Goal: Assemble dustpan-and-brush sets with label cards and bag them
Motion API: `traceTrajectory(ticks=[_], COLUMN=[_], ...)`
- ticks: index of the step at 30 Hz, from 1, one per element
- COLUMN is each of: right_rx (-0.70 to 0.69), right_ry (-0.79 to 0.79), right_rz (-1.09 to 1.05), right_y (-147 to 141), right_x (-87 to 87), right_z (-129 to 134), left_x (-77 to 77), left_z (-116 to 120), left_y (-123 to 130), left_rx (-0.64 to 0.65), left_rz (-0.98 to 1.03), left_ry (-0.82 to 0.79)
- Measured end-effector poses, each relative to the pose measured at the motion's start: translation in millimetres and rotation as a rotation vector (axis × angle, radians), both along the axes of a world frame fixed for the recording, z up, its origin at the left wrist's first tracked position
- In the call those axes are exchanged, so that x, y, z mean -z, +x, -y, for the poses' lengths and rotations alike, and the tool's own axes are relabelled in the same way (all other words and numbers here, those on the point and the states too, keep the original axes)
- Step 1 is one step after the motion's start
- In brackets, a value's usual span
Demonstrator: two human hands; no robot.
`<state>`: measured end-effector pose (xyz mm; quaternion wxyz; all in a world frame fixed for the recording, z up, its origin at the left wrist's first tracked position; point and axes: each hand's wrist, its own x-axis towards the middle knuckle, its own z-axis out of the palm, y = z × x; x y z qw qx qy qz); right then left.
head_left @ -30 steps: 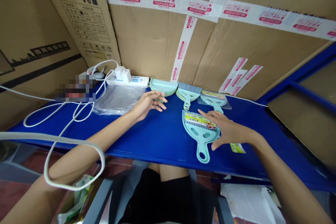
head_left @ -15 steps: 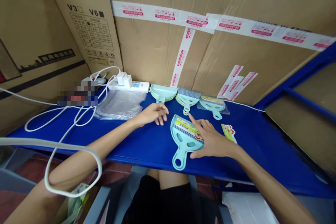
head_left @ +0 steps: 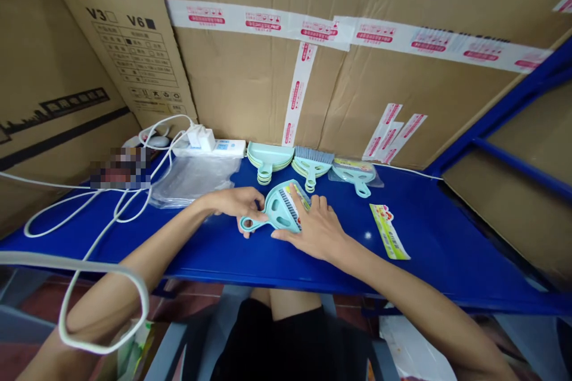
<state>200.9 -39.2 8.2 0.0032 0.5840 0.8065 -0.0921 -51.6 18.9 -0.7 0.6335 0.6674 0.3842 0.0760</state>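
Note:
A light-blue dustpan set (head_left: 277, 213), a small brush nested in its pan with a printed card tucked over the bristles, is between my two hands. My left hand (head_left: 243, 207) pinches its handle near the neck, thumb on top and fingers underneath. My right hand (head_left: 315, 223) grips the wide end, the thumb and forefinger lying over the card and brush. Part of the card is hidden under the right fingers. Behind the hands are a stack of dustpans (head_left: 270, 158), a stack of brushes (head_left: 311, 165) and a bagged dustpan set (head_left: 357, 176).
A loose printed card (head_left: 388, 232) lies to the right on the blue table (head_left: 447, 238). Clear plastic bags (head_left: 196, 175) are piled at the left, before a white power strip (head_left: 230, 147). White cables (head_left: 125, 190) loop across the left side. Cardboard walls (head_left: 250, 83) stand behind.
My left hand has come onto the handle. The dustpan set has turned so its handle points left, and it sits further left and higher in view. My right hand now holds its wide end.

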Motion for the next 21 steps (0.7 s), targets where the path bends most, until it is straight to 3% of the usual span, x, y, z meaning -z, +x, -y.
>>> traceTrajectory(ticks=[4, 9, 15, 21], right_rx=[-0.001, 0.112, 0.34, 0.431], right_ry=[-0.092, -0.079, -0.372, -0.491], right_rz=[-0.176, -0.602, -1.257, -1.604], right_y=[29, 63, 44, 34], right_x=[-7.7, 9.6, 30.3, 38.9], right_z=[-20, -46, -41, -37], left_x=[4.7, 6.3, -9.9, -12.1], left_z=[-11, -20, -16, -12], left_y=[-5, -15, -21, -13], left_rx=[0.003, 0.044, -0.133, -0.074], left_rz=[0.041, 0.13, 0.121, 0.14], left_ry=[-0.049, -0.117, -0.168, -0.177])
